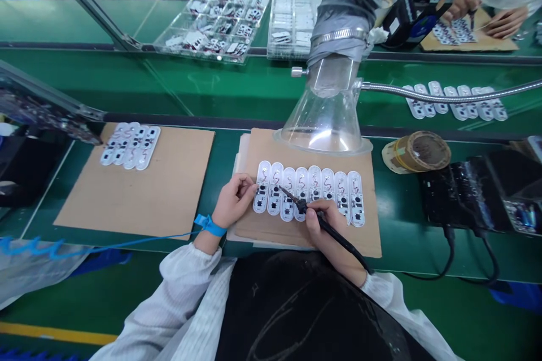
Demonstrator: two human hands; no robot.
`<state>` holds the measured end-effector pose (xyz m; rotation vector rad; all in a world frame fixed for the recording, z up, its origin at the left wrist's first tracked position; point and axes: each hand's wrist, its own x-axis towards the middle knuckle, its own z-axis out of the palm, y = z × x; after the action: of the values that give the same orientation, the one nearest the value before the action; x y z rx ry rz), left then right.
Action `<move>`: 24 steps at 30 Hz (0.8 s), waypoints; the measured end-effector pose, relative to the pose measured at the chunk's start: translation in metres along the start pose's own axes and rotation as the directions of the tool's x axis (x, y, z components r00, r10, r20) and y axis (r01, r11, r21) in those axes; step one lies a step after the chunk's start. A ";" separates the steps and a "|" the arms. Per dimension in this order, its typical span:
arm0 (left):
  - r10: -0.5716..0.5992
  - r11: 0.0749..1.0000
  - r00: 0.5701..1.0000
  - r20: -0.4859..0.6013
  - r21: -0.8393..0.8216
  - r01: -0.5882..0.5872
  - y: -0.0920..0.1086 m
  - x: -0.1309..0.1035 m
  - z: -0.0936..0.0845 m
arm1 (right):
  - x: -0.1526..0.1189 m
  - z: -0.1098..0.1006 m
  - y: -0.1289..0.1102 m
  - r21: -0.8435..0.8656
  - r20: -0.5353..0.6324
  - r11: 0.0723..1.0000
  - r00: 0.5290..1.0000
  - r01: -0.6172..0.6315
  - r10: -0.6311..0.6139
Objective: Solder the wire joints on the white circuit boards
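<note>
From my end, at left, a matte brown card [144, 197] lies on the smooth green bench [224, 152], four white, round-ended boards [131, 146] side by side at its top. Next, my left hand [232, 203], banded with a blue strap [210, 225], has its fingers loosely curled at the edge of the first strip; I can't tell if they pinch anything. Eight glossy strips [314, 183] stand in a row on the middle card [271, 141], under a clear, flared hood [324, 124]. My right hand [326, 220] grips a slim black iron [341, 240], its pointed tip at the second strip. Farther right sits a round tan tub [417, 152].
</note>
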<state>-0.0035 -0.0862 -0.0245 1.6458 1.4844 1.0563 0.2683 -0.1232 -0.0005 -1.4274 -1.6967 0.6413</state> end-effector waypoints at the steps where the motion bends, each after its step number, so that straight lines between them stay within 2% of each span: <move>1: -0.007 1.000 1.000 0.001 0.006 0.007 -0.001 -0.001 0.001 | 0.000 0.001 0.000 -0.008 -0.003 1.000 1.000 -0.003 0.003; 6: -0.015 0.999 0.999 0.049 0.049 0.013 0.001 -0.001 0.004 | 0.001 0.006 0.002 -0.031 -0.015 0.999 1.000 -0.013 0.013; 17: -0.018 0.997 0.997 0.069 0.076 0.013 0.003 0.000 0.004 | 0.002 0.009 0.004 -0.043 -0.002 0.999 1.000 -0.002 0.001; 24: 0.022 0.998 1.000 -0.010 0.056 -0.022 0.002 -0.002 0.003 | 0.004 0.001 -0.004 -0.033 -0.015 0.999 1.000 -0.003 0.003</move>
<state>0.0003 -0.0878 -0.0241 1.7010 1.5189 1.0459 0.2653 -0.1206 0.0031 -1.4545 -1.7010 0.6052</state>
